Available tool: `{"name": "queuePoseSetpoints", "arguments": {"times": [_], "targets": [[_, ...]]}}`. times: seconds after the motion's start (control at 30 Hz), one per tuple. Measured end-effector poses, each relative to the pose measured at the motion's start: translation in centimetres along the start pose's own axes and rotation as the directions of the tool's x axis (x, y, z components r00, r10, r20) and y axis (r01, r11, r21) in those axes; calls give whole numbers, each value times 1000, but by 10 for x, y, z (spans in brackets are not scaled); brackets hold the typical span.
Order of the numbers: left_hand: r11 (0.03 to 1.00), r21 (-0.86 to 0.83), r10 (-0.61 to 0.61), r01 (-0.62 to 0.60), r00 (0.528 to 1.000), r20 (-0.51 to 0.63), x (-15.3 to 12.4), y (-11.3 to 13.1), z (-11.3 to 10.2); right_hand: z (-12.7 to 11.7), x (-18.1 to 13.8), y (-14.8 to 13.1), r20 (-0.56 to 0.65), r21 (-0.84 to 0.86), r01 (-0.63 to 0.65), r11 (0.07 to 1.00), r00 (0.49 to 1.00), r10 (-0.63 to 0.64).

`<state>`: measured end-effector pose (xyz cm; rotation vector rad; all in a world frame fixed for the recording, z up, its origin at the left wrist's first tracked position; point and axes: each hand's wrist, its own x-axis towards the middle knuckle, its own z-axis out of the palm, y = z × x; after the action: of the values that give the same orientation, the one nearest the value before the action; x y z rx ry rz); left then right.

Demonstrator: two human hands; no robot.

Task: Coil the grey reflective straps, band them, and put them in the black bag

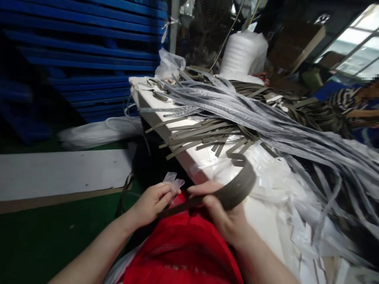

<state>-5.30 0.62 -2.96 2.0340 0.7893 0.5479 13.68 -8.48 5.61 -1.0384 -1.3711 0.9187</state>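
Note:
My right hand (226, 215) is closed around an olive-brown strap (244, 183), thumb on top. The strap curls up in a loop beyond the fingers, and its other end runs left across a red apron (180, 246). Fingers of my left hand (156, 201) are pinched on a small piece of clear plastic (174, 182), just above that strap end. Whether the left hand also touches the strap, I cannot tell. Beyond both hands, more olive straps (204, 130) lie on the white table (156, 118), with long clear plastic sleeves (237, 106) spread over them.
Crumpled clear plastic (272, 173) covers the table's near right part. A white roll (239, 53) stands at the back. Blue pallets (97, 51) are stacked at left, above a white board (62, 173) on the green floor (59, 240). Part of another person (365, 96) shows at far right.

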Motion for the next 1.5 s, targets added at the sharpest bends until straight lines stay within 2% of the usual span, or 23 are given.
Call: {"name": "queuePoseSetpoints", "arguments": {"times": [0.07,0.13,0.23,0.3,0.5,0.63,0.83,0.93,1.07,1.13,1.2,1.27,1.33,1.43,1.5], "targets": [[1000,-2,21,-21,1000,22,-6,8,-5,-21,6,-3,-293,20,13,1000,956,-7],[997,-33,72,-71,996,48,-12,15,-8,-37,12,-3,-478,46,81,996,877,-49],[984,-90,164,-155,982,90,-18,26,-10,-47,15,-4,-562,44,123,991,823,-77],[977,-122,190,-176,975,113,-21,31,-9,-47,13,-4,-560,57,102,993,827,-53],[971,-167,204,-174,960,190,-29,45,-11,-37,5,-1,-465,73,43,996,885,-4],[965,-193,221,-179,949,225,-34,51,-12,-34,3,-2,-365,123,-68,990,925,108],[962,-193,240,-193,934,264,-35,57,-10,-30,2,5,-231,116,-178,977,952,201],[961,-187,246,-203,936,250,-35,58,-7,-16,-2,19,-112,94,-245,965,961,255],[976,-144,192,-163,957,216,-36,53,-1,8,-9,41,80,19,-281,960,957,279],[984,-130,145,-125,977,157,-38,47,0,10,-12,49,140,-59,-282,958,948,287],[991,-107,94,-85,993,78,-38,39,-1,4,-15,52,149,-116,-316,942,932,331],[997,-59,50,-48,998,32,-38,32,-4,-10,-16,48,43,-94,-359,928,930,365],[1000,-5,24,-24,999,45,-37,28,-5,-24,-14,38,-184,16,-337,941,924,334],[1000,16,13,-15,993,114,-33,26,-4,-40,-5,18,-511,156,-143,977,835,203],[999,-21,32,-30,989,147,-31,28,-2,-44,3,8,-619,177,-21,984,775,128]]}}
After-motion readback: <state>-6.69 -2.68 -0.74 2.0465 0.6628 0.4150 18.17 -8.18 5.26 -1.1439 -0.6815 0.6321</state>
